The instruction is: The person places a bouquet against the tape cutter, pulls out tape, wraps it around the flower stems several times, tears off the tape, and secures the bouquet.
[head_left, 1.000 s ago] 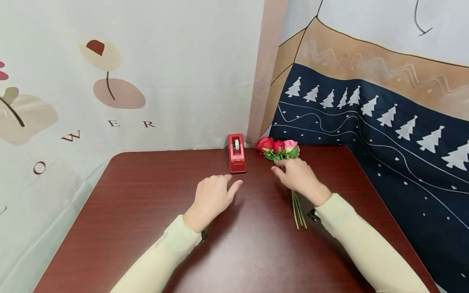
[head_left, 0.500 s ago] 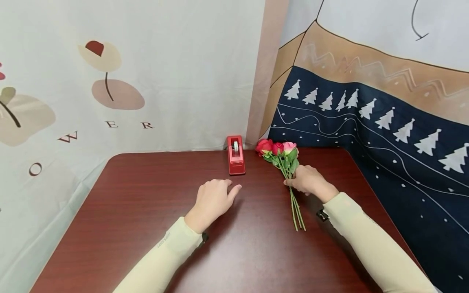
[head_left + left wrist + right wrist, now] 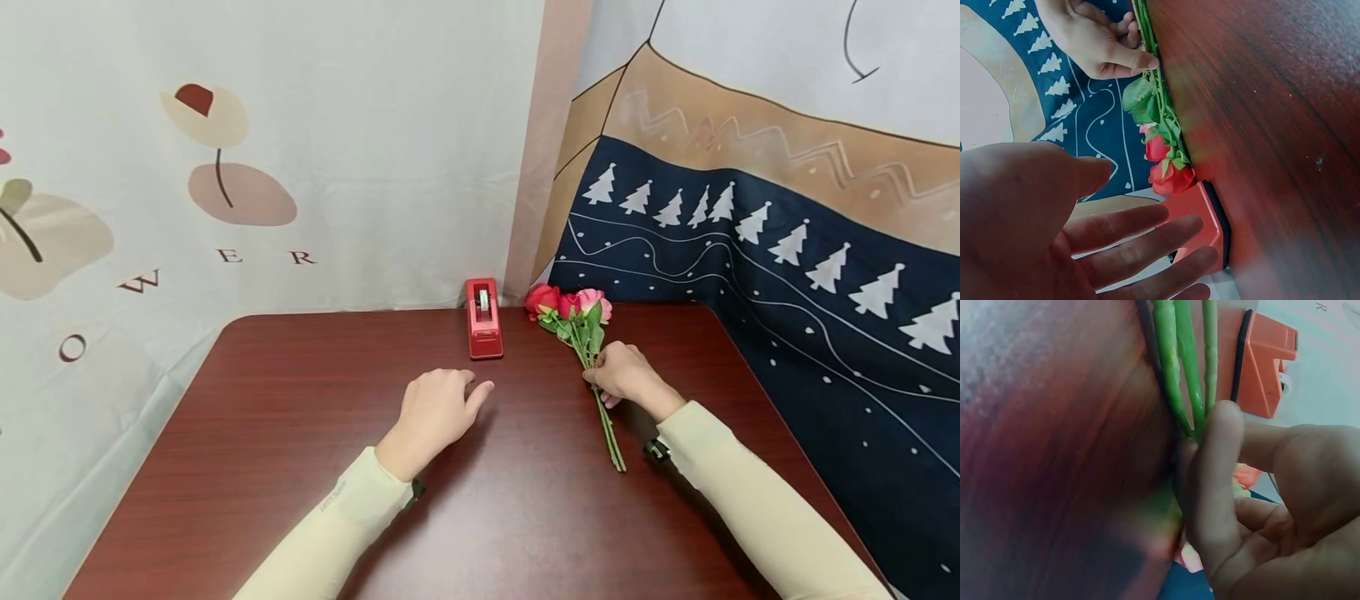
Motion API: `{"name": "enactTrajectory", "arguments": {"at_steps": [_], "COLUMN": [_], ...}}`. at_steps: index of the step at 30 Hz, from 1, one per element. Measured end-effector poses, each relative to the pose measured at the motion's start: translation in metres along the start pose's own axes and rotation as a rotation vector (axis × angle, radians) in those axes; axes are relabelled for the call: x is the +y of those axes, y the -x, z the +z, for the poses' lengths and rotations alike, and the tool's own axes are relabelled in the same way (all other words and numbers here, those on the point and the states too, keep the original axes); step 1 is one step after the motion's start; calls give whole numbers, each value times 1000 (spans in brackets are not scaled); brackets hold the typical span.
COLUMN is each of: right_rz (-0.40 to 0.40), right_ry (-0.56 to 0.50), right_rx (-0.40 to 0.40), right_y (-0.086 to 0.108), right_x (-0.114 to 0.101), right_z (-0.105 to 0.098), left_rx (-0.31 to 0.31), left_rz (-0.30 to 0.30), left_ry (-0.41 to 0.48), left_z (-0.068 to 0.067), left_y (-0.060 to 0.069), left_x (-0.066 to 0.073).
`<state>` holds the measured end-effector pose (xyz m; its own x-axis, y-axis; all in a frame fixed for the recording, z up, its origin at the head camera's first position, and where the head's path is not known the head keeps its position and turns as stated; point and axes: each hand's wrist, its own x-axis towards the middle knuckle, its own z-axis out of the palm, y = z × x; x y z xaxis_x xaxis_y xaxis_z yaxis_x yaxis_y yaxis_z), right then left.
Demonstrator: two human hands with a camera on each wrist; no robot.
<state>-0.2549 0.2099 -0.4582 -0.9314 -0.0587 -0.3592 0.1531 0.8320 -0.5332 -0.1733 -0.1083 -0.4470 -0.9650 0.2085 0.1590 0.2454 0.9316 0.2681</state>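
A small bunch of roses (image 3: 590, 307), red and pink with green leaves, lies at the table's back right, stems toward the front. My right hand (image 3: 628, 372) pinches the stems (image 3: 611, 437) about midway between thumb and fingers. Close up in the right wrist view, several green stems (image 3: 1190, 369) meet at the fingertips. My left hand (image 3: 435, 414) hovers above the middle of the table, fingers extended, holding nothing. Just beyond it stands a red tape dispenser (image 3: 485, 337) with a roll inside. The left wrist view has the left fingers partly covering this dispenser (image 3: 1197, 209).
The dark red wooden table (image 3: 300, 433) has rounded back corners. Behind it hangs a pale printed cloth (image 3: 375, 167). A navy cloth with white trees (image 3: 675, 250) runs along the right side.
My right hand has moved from over the leaves down to the stems and now pinches them. The loose stem ends have drawn closer together. The left hand stays nearly still.
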Motion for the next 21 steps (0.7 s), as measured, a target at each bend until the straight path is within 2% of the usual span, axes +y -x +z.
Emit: {"name": "enactTrajectory", "arguments": {"at_steps": [9, 21], "right_rz": [-15, -29], "right_ry": [-67, -51], "right_rx": [18, 48], "right_y": [-2, -5], "right_x": [5, 5], "right_z": [3, 2], "left_rx": [-13, 21], "left_rz": [15, 60], "left_ry": [4, 7], "left_z": [-1, -1], "left_y": [0, 0], "left_x": [1, 2]}}
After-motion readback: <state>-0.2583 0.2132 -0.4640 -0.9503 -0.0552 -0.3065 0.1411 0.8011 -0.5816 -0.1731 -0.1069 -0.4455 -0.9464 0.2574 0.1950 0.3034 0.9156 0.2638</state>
